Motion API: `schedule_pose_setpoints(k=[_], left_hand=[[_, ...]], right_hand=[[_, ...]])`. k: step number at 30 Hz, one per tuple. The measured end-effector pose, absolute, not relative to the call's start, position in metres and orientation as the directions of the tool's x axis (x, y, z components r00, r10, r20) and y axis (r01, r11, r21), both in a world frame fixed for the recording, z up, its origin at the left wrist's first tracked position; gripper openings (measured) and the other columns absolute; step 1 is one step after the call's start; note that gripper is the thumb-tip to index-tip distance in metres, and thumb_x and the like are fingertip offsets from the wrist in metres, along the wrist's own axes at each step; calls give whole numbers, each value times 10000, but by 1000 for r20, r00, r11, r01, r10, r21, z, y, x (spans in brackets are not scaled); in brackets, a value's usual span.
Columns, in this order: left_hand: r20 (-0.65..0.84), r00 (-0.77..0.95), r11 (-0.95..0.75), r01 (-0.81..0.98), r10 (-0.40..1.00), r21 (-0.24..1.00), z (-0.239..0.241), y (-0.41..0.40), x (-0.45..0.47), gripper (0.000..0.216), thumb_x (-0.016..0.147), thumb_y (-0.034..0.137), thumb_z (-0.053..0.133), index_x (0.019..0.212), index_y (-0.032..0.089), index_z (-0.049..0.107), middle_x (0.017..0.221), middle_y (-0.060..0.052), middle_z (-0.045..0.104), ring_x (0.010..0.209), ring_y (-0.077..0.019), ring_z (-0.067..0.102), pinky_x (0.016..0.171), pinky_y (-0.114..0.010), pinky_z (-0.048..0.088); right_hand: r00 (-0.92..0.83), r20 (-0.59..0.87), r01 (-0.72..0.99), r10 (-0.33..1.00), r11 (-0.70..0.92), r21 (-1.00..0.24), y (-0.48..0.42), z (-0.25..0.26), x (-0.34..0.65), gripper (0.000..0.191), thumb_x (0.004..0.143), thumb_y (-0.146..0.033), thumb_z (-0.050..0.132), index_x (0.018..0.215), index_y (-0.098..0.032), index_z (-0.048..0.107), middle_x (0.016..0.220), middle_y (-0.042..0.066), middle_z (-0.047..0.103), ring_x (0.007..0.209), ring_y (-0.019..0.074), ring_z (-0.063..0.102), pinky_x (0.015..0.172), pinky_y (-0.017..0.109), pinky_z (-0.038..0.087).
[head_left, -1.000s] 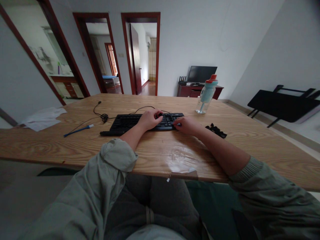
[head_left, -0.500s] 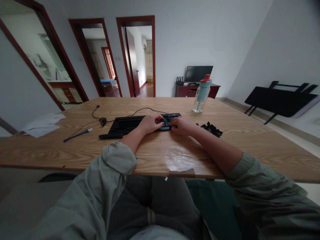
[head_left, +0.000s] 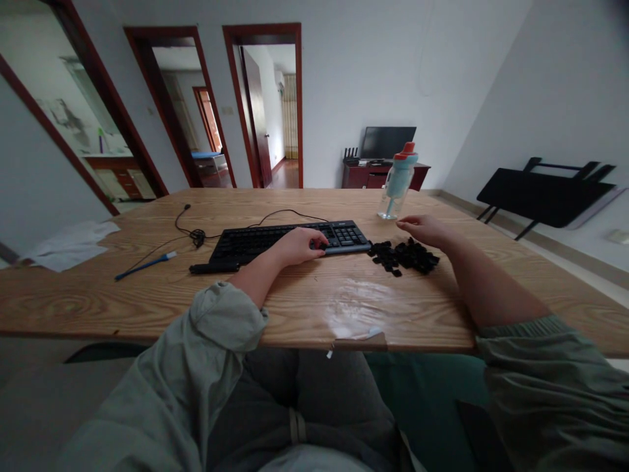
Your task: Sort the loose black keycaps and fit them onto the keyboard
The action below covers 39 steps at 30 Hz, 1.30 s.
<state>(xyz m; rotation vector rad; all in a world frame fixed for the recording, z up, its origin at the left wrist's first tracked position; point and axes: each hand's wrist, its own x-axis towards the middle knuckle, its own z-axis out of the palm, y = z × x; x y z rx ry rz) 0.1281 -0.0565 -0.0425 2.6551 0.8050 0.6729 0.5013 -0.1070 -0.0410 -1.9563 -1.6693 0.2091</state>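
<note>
A black keyboard (head_left: 260,241) lies in the middle of the wooden table. My left hand (head_left: 299,246) rests over its front edge, with curled fingers and the thumb close to them above the keys. Whatever those fingers hold, if anything, is too small to make out. To the right of the keyboard is a loose pile of small black keycaps (head_left: 413,255), with several scattered on its left side. My right hand (head_left: 425,229) hovers just behind and above the pile, fingers stretched out to the left near the bottle's base. Nothing shows in it.
A clear bottle with a red and blue lid (head_left: 397,183) stands behind the pile. Left of the keyboard lie a black strip-like piece (head_left: 213,267), a coiled cable (head_left: 197,237), a blue stick-like tool (head_left: 142,267) and white paper (head_left: 69,248). Clear film (head_left: 356,308) covers the table's front edge.
My right hand has left the keyboard and moved right to above the keycaps, uncovering the number pad. My left hand stays on the keyboard. The view has shifted slightly.
</note>
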Motion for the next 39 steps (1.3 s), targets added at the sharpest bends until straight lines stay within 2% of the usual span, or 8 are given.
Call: schedule_pose_setpoints(k=[5,8,11,17,21,24,31,39], left_hand=[[340,738,-802,453,582,390,-43,-55,126,278,781,264,690,1039,200,772,816,-24,725,700,-163,626,676,-274,475],[340,731,-796,462,591,390,-41,-56,126,292,784,281,689,1049,187,771,816,-27,727,697,-159,620,668,-269,465],[323,744,-800,463,585,382,-38,-59,126,317,794,306,682,1069,171,764,824,-30,725,708,-150,616,671,-256,451],[302,755,-801,471,583,370,-35,-62,126,327,809,311,667,1084,160,757,868,-39,730,744,-146,615,689,-245,443],[315,764,-816,452,563,361,-37,-60,127,330,820,322,657,1092,160,750,895,-43,732,758,-152,622,691,-246,447],[314,762,-814,459,566,356,-37,-60,126,333,823,326,652,1097,163,747,900,-42,732,764,-155,627,691,-245,448],[307,741,-795,495,597,350,-27,-56,111,354,818,356,660,1103,163,745,873,-38,726,732,-150,617,680,-253,437],[267,735,-769,517,624,376,-29,-56,93,355,820,379,653,1088,167,750,851,-32,721,718,-146,611,664,-250,429]], right_hand=[[267,173,768,948,-101,-632,-110,-58,501,391,874,-526,580,979,-201,770,1064,126,753,987,285,685,892,400,519],[189,125,647,974,-28,-762,-115,-62,492,455,887,-564,523,1025,-201,761,1124,125,743,1038,297,674,958,436,503],[125,90,622,988,-7,-783,-124,-65,484,509,887,-607,493,1029,-202,767,1151,117,739,1088,320,654,1032,466,458],[39,145,726,989,71,-683,-134,-71,466,577,906,-660,443,1168,-234,731,1301,88,674,1254,338,568,1145,515,347],[-128,198,818,972,217,-533,-129,-74,448,696,903,-710,412,1423,-272,560,1520,43,482,1427,320,384,1212,488,252],[-209,157,886,965,255,-387,-129,-75,435,783,886,-728,429,1526,-275,424,1576,36,397,1477,336,274,1224,503,212],[-233,132,940,963,258,-224,-144,-80,423,825,938,-668,370,1574,-144,312,1593,146,333,1474,341,278,1208,514,245],[-220,219,931,951,272,-244,-154,-77,415,716,942,-598,436,1508,-160,445,1517,149,469,1380,338,444,1152,488,355]])
